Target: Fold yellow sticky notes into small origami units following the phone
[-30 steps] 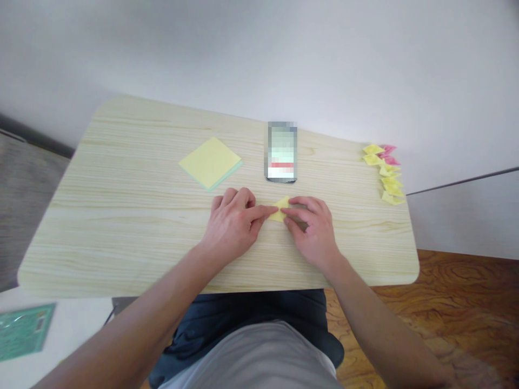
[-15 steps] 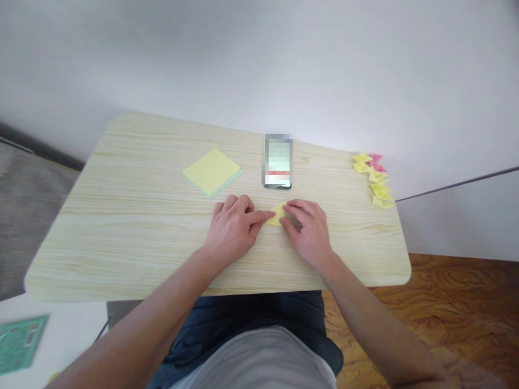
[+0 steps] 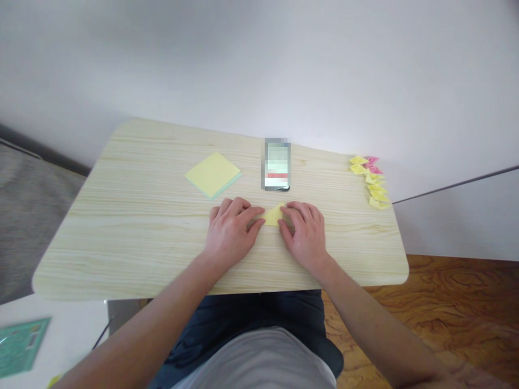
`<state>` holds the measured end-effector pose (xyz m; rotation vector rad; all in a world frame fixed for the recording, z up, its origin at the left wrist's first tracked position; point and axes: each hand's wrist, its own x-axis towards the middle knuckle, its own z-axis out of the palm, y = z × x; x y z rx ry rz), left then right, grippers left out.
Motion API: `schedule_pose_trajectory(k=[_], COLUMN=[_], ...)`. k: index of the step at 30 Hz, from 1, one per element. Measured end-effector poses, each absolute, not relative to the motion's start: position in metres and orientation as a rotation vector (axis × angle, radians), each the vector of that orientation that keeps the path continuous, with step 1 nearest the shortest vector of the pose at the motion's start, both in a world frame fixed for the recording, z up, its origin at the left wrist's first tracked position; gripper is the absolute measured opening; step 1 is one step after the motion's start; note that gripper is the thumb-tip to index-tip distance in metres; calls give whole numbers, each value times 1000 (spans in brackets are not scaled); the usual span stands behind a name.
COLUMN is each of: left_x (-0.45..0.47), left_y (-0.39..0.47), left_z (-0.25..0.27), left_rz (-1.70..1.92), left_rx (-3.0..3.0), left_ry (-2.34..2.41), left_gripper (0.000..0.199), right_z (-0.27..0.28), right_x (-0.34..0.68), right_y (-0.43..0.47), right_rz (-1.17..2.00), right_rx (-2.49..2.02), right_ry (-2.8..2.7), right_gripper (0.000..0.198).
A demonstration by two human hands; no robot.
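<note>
Resting on the pale wooden table (image 3: 121,243) are the left hand (image 3: 227,229) and the right hand (image 3: 306,232), facing each other close together, thumb and fingertips curled in. Beyond them lie a square stack of paper (image 3: 213,174), yellow over green, to the left, a phone (image 3: 277,165) with its screen blurred, and a cluster of folded papers (image 3: 373,178), yellow and pink, at the right end. The small yellow paper (image 3: 273,217) lies between the hands, gripped at opposite edges by both.
</note>
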<state>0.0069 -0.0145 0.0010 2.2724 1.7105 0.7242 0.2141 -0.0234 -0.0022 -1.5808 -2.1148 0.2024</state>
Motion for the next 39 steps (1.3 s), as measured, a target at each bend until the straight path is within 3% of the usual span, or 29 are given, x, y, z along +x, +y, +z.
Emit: schedule_pose_trajectory(k=[9,18,26,30,35,39], left_x=[7,19,22,23,23,22], left_y=[-23,-22,-19,-16,-9,-1], left_z=[6,10,10,12,12,10], left_rz=[715,714,754,761,766,838], left_rx=[2255,2268,2194,2171,2114,2004], left_ry=[1734,1669,1645,1580,1520,1422], left_gripper=[29,31,30,28,23,26], right_z=[-3,-4,7,10,10,12], right_x=[216,216,212,216,223,225], right_y=[-25,-26,-19,-11,0,7], right_rz=[220,226,343,408,648,987], right_rx=[-1545,-1564,-1567,-1512,-1414,-1340], right_ry=[-2082,-2063,-2031,-2007,-1991,-1832], right_gripper=[29,48,31,45,29,29])
